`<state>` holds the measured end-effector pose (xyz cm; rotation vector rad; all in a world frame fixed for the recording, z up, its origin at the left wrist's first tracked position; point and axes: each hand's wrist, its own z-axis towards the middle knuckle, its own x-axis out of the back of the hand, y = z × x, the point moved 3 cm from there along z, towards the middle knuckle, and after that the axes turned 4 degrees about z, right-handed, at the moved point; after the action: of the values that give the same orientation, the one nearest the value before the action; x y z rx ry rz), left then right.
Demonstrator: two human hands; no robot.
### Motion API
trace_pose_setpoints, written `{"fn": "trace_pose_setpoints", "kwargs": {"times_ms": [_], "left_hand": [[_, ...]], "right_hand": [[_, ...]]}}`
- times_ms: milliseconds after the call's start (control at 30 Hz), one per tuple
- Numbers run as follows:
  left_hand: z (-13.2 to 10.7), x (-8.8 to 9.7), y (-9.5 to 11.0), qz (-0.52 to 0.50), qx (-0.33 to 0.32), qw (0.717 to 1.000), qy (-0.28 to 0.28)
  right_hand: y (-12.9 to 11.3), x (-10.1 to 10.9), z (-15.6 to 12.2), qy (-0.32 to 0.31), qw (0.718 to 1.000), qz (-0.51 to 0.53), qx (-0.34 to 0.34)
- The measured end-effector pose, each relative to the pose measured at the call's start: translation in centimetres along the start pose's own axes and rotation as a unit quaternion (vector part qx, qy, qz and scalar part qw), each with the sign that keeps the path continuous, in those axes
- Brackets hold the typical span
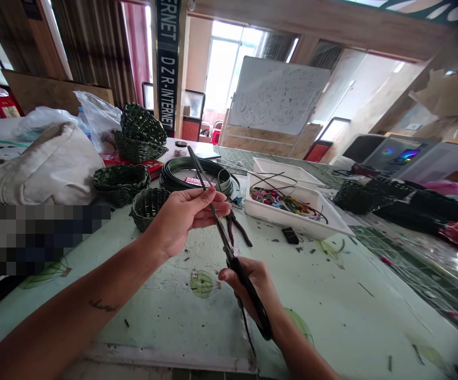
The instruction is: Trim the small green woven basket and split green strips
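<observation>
My right hand (258, 295) grips the black handles of a pair of scissors (229, 253), whose long blades point up and away from me. My left hand (187, 214) is closed in a pinch at the blades, holding a thin dark strip (197, 163) that rises past my fingertips. Just behind my hands lies a coil of dark green strip (193, 171) with a red label, beside a small dark woven basket (148, 207).
Several more woven baskets (137, 132) are stacked at the back left, by a cloth bag (54, 163). A white tray (304, 216) of coloured wires sits to the right, with dark baskets (367, 195) beyond it. Small offcuts litter the pale tabletop (332, 311).
</observation>
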<state>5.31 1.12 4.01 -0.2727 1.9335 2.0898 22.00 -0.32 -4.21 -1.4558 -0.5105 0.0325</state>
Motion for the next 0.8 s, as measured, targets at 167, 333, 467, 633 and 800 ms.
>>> {"fn": "trace_pose_setpoints", "kwargs": {"times_ms": [167,333,467,633,800], "left_hand": [[0.4,0.8,1.6,0.004,-0.015,0.999,-0.034],[0.6,1.9,2.8,-0.004,-0.06,0.998,-0.009],[0.3,1.6,2.4,-0.025,-0.054,0.998,0.003],[0.0,0.9,1.9,-0.015,-0.05,0.999,0.014],[-0.2,0.3,1.5,-0.031,-0.05,0.998,0.024]], "right_hand": [[-0.4,-0.2,-0.1,-0.001,1.0,-0.007,0.008],[-0.4,-0.3,0.0,-0.018,0.999,-0.026,0.01],[0.1,-0.2,0.3,-0.019,0.999,-0.037,0.022],[0.7,-0.3,0.4,-0.03,0.998,-0.028,0.043],[0.9,-0.3,0.3,-0.022,0.998,-0.023,0.05]]}}
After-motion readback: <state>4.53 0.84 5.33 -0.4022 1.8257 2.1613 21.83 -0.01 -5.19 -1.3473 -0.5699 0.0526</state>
